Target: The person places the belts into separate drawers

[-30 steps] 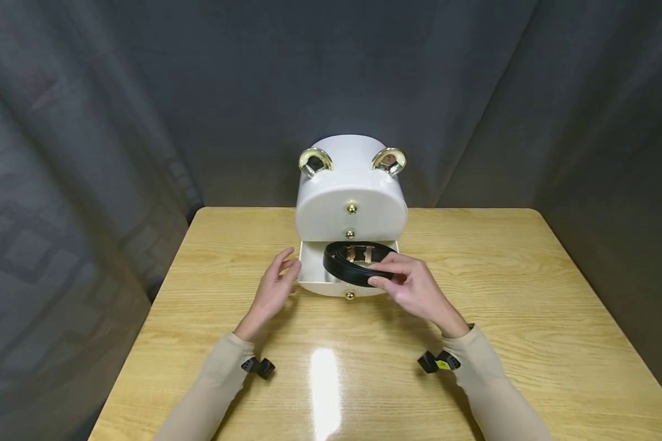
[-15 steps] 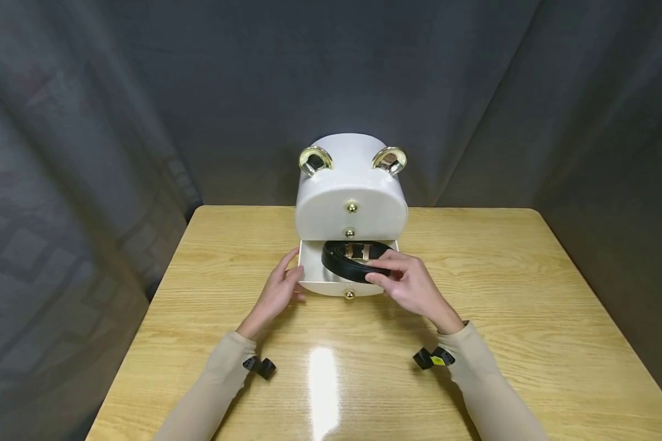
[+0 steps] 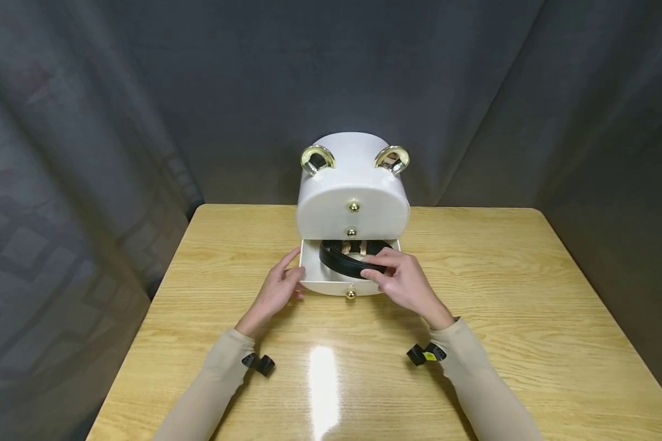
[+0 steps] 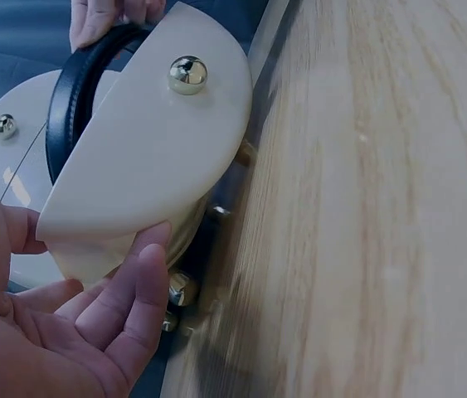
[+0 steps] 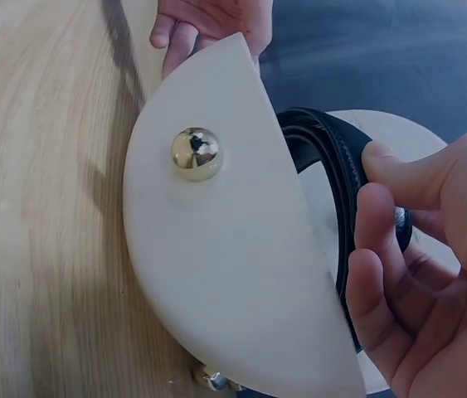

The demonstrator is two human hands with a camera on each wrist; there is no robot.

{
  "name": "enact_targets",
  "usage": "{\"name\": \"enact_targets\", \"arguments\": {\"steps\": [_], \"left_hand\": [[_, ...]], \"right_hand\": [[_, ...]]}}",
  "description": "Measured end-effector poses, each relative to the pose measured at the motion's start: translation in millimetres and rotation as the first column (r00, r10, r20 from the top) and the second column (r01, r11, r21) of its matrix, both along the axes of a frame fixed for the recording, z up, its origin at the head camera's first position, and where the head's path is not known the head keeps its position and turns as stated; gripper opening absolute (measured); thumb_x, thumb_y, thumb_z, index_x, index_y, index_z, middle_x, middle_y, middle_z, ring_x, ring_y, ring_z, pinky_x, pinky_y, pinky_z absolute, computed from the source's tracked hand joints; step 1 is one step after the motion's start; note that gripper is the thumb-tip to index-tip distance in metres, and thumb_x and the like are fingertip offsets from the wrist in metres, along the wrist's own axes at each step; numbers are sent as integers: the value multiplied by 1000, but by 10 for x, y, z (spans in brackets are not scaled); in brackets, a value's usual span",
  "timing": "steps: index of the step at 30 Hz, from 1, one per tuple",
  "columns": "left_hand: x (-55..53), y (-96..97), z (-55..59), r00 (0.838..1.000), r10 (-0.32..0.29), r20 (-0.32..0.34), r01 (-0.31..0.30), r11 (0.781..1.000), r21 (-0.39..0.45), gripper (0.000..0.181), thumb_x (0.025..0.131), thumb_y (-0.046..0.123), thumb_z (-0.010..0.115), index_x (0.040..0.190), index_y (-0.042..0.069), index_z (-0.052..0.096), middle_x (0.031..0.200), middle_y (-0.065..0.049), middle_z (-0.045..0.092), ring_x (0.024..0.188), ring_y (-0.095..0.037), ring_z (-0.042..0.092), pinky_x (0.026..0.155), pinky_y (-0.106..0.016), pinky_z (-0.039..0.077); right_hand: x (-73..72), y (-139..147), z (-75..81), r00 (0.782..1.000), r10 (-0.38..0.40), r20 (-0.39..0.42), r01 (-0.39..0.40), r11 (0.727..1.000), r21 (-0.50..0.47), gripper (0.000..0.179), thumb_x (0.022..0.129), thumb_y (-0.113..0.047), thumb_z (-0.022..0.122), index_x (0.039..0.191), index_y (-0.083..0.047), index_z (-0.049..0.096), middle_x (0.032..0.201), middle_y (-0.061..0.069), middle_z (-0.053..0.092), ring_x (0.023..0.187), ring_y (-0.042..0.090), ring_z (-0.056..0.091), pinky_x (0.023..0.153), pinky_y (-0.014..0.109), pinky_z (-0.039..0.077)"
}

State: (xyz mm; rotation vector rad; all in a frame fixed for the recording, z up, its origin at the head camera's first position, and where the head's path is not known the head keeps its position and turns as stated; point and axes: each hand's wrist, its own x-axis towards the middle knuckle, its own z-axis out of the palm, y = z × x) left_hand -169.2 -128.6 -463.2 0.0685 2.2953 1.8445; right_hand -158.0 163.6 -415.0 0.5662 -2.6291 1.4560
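Observation:
A coiled black belt (image 3: 343, 263) with a gold-toned buckle sits partly inside the pulled-out bottom drawer (image 3: 331, 288) of a white box. My right hand (image 3: 407, 283) pinches the coil's right side between thumb and fingers; in the right wrist view the belt (image 5: 345, 153) rises above the drawer front. At the drawer's left side, my left hand (image 3: 276, 293) holds it, thumb at the rim corner and fingers on the side and underneath, as the left wrist view shows the drawer (image 4: 146, 157). The coil's lower edge is hidden behind the drawer front in both wrist views.
The white rounded box (image 3: 353, 174) carries gold ear-like rings (image 3: 317, 160) on top and gold ball knobs (image 3: 353, 207) in front. It stands toward the back of a wooden table (image 3: 474, 263). Dark grey curtains (image 3: 331, 73) hang behind and at the sides.
My right hand has lowered the belt and shifted it slightly left, deeper into the drawer. My left hand has come in from beside the drawer to hold its left side.

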Motion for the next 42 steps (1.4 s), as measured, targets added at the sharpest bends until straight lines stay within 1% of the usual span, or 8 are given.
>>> {"name": "enact_targets", "arguments": {"steps": [6, 13, 23, 26, 28, 31, 34, 42], "left_hand": [[-8, -15, 21, 1000, -23, -19, 23, 999, -30, 61, 111, 19, 49, 169, 12, 29, 129, -30, 72, 87, -36, 76, 71, -33, 62], [-5, -27, 6, 999, -43, -33, 42, 999, -20, 60, 112, 16, 48, 169, 11, 29, 129, -33, 71, 87, -38, 77, 72, -35, 63], [0, -12, -5, 1000, -21, -16, 21, 1000, 3, 60, 112, 17, 49, 169, 16, 31, 127, -31, 73, 88, -38, 77, 71, -37, 64], [2, -11, -9, 1000, -22, -15, 22, 1000, 0, 59, 112, 17, 48, 169, 16, 32, 127, -31, 73, 88, -37, 77, 71, -36, 64], [7, -9, -11, 1000, -22, -16, 22, 1000, -2, 59, 112, 17, 48, 168, 16, 32, 128, -31, 72, 88, -37, 78, 71, -36, 64], [14, -4, -12, 1000, -15, -16, 15, 1000, 2, 58, 112, 16, 49, 168, 16, 33, 128, -31, 72, 89, -37, 78, 71, -36, 64], [14, -1, -13, 1000, -19, -16, 20, 1000, 12, 58, 112, 15, 49, 168, 13, 32, 130, -33, 70, 91, -39, 78, 71, -38, 65], [17, -1, -9, 999, -34, -18, 34, 999, 8, 59, 112, 17, 49, 168, 13, 31, 132, -32, 70, 94, -40, 78, 73, -38, 65]], "right_hand": [[-78, -26, -44, 1000, -2, -30, 4, 999, 47, 24, 91, -11, 85, 114, -4, 82, 94, 6, 72, 57, 11, 66, 51, 26, 54], [-143, -62, -73, 996, -5, -92, 18, 990, 141, 21, 89, -16, 87, 109, -10, 85, 93, 1, 76, 63, 8, 57, 60, 23, 50], [-226, -66, -65, 995, -72, 68, 63, 990, 128, 26, 83, -24, 93, 105, -13, 86, 105, 8, 83, 55, 12, 54, 52, 24, 45], [-241, -84, -54, 991, -89, 99, 72, 983, 167, 26, 83, -28, 93, 105, -14, 86, 109, 8, 83, 71, 17, 68, 64, 28, 54], [-252, -97, -46, 987, -99, 123, 75, 979, 188, 26, 83, -29, 93, 104, -16, 87, 112, 7, 83, 90, 23, 76, 78, 35, 59], [-268, -115, -27, 981, -106, 164, 71, 975, 209, 25, 82, -29, 93, 103, -17, 87, 112, 5, 83, 114, 29, 75, 94, 45, 59], [-292, -124, -11, 975, -98, 198, 51, 972, 231, 20, 82, -26, 93, 99, -18, 87, 107, 2, 83, 112, 27, 75, 96, 45, 59], [-406, -138, 3, 964, -19, 265, -58, 959, 278, 12, 81, -18, 94, 88, -13, 86, 91, 1, 83, 88, 15, 73, 84, 34, 58]]}}
